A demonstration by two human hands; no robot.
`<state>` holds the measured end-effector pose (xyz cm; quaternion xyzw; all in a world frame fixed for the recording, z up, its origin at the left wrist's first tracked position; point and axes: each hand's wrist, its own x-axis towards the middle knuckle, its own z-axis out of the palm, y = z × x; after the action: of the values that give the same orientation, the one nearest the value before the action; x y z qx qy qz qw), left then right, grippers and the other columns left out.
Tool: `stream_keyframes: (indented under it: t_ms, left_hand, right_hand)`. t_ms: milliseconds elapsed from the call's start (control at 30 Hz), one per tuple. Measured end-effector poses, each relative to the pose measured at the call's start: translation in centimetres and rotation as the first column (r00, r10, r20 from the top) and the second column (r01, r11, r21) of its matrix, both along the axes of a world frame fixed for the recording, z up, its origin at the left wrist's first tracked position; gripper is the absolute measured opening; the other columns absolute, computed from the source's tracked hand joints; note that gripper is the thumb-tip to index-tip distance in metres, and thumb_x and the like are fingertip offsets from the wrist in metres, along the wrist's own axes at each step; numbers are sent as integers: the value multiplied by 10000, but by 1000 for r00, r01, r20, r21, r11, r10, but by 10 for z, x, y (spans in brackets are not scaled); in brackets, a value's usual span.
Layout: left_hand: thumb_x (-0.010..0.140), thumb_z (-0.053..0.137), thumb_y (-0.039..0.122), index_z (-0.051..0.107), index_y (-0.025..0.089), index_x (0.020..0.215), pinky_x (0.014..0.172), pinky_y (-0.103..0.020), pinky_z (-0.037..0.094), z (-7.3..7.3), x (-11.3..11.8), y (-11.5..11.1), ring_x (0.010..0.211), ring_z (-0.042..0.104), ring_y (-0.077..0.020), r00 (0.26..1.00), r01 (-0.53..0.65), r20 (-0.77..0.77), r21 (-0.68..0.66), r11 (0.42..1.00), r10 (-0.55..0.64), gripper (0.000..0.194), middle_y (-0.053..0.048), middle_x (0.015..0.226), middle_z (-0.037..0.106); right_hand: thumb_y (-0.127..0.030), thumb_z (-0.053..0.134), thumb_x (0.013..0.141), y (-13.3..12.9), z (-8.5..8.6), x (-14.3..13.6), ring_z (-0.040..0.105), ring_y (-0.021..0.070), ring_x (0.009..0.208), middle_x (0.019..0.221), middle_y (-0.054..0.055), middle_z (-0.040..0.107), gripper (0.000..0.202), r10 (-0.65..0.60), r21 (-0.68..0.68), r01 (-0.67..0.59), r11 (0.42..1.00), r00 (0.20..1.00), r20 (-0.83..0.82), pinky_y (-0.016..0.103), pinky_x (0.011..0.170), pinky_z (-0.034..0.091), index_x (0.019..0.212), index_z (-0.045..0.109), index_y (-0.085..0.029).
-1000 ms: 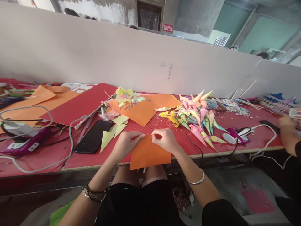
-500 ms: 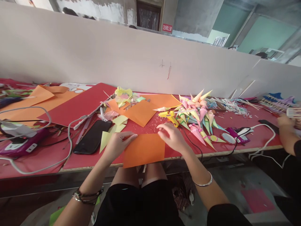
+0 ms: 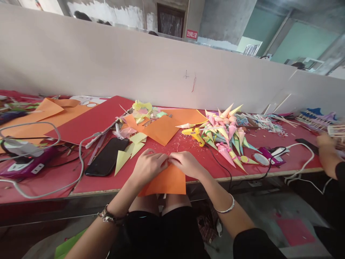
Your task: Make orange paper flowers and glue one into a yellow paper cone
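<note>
An orange sheet is hanging just below the fingertips of both hands, its upper edge running up into the grip and its lower part reaching past the front edge of the red table, above the person's thighs. The left hand is covering the sheet's upper left part, its fingers curling inward and closing on the paper, though the exact place of the thumb is hard to tell. The right hand is pinching the top of the sheet, with hardly any gap between thumb and finger. The fingertips of the two hands are meeting at the middle of the upper edge, knuckles up, with both forearms slanting inward from the sides. A dark bracelet is circling the left wrist, and a silver bangle the right forearm.

Beyond the left hand, pale yellow paper pieces are lying beside a black phone. Beyond the right, a yellow glue gun is resting against a heap of pastel paper cones. At far right, another person's arm is reaching over the table.
</note>
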<state>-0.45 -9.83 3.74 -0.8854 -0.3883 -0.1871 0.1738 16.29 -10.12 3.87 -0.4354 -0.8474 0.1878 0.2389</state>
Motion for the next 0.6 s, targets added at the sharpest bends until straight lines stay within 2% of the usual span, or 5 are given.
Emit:
stream_keyframes:
  t_ms: [167, 300, 433, 533, 600]
  left_hand:
    - [784, 376, 141, 539, 183, 589, 594, -248, 341, 2, -14, 9, 432, 436, -93, 996, 79, -37, 100, 992, -76, 257, 20, 487, 568]
    - [779, 388, 173, 523, 189, 549, 599, -243, 357, 2, -40, 17, 445, 446, -107, 1000, -3, 1, 79, 997, 3, 267, 17, 450, 539]
    - [806, 358, 238, 561, 180, 699, 634, -243, 394, 3, -55, 18, 569, 533, -137, 946, -103, 294, -140, 985, 140, 236, -17, 599, 609]
    - [830, 360, 331, 561, 161, 921, 680, -229, 419, 5, -46, 14, 737, 579, -147, 886, 112, 457, -389, 915, 86, 278, -48, 824, 652]
    - [829, 372, 369, 592, 161, 878, 642, -220, 413, 6, -36, 11, 700, 572, -143, 902, 192, 430, -490, 850, 44, 306, -40, 784, 660]
  right_hand:
    - [-250, 414, 860, 1, 4, 15, 494, 98, 603, 647, -23, 555, 216, 51, -92, -68, 993, 984, -170, 190, 572, 309, 729, 572, -183]
    - [-262, 415, 850, -1, 10, 35, 480, 93, 604, 636, -34, 527, 228, -7, -136, -19, 990, 981, -192, 192, 582, 310, 701, 565, -176]
    - [-271, 415, 846, -3, 13, 48, 475, 97, 603, 643, -31, 539, 233, -63, -145, 36, 989, 981, -182, 198, 584, 316, 710, 577, -173]
    - [-273, 415, 854, 0, 12, 44, 500, 100, 620, 665, -25, 569, 235, -1, -134, -18, 991, 989, -146, 203, 603, 335, 732, 591, -176]
    - [-263, 412, 863, 2, 14, 37, 527, 106, 647, 697, -14, 593, 228, 43, -124, -56, 991, 993, -111, 210, 619, 358, 763, 600, -179]
